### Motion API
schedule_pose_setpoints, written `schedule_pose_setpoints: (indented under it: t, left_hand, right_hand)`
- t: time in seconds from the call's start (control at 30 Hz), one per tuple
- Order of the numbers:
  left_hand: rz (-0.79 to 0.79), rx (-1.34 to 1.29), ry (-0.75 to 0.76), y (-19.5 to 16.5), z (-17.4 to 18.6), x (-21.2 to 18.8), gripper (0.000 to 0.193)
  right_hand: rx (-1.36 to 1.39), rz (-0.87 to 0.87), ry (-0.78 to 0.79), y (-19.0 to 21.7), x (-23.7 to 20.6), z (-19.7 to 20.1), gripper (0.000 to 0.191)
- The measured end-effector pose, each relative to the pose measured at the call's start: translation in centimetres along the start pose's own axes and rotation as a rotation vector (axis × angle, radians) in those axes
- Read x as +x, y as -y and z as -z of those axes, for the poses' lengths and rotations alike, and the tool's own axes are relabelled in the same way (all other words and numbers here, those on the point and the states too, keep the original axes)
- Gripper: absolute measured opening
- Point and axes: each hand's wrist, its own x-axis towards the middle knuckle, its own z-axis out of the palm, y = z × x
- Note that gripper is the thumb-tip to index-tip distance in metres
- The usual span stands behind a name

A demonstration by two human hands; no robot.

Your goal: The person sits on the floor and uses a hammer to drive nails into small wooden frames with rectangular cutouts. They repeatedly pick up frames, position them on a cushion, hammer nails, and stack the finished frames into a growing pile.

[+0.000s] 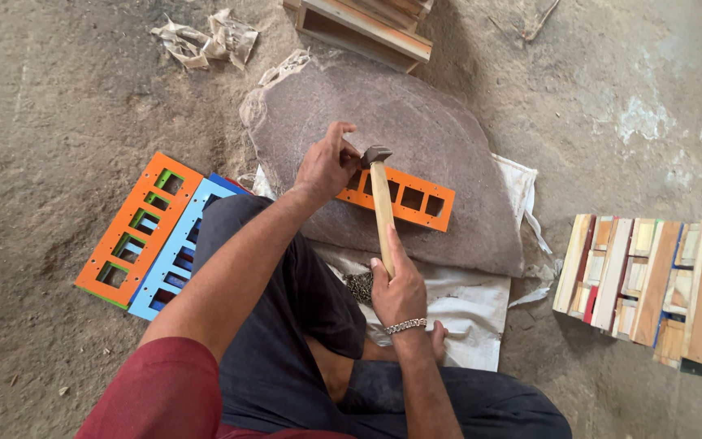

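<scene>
Gripping starts on our left: the left hand [327, 165] presses its fingers down on the near end of the orange frame [406, 197], which lies flat on a big flat stone [416, 114]. Our right hand [398, 291] is clenched around the wooden handle of the hammer [380, 195], its steel head low over the frame, just beside the left fingers. We judge the step to be hammering something small into the frame; the next blow calls for good aim (the fingers are very close). We cannot see a nail under the head, since the hand hides that spot. A dark small heap [359, 285] on the white sack [473, 305] is hard to make out. At the right edge, the stack of wooden boxes [660, 284] is cut off.
</scene>
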Motion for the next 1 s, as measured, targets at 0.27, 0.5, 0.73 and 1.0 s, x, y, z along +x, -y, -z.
schedule_pose_setpoints:
  t: [0.27, 0.5, 0.73, 1.0]
  left_hand:
    - [0.011, 0.057, -0.018, 0.0, -0.1, -0.1, 0.054]
    - [0.019, 0.049, -0.009, -0.5, 0.2, -0.1, 0.057]
    - [-0.015, -0.019, -0.022, -0.5, 0.3, -0.3, 0.061]
    - [-0.113, -0.155, -0.126, 0.7, -0.5, -0.4, 0.037]
  right_hand:
    - [0.062, 0.127, -0.110, -0.6, -0.5, 0.5, 0.067]
    - [0.041, 0.182, -0.160, -1.0, 0.0, -0.6, 0.067]
    - [0.144, -0.047, -0.040, 0.1, -0.6, 0.9, 0.069]
    - [0.318, 0.655, -0.726, 4.2, -3.1, 10.4, 0.059]
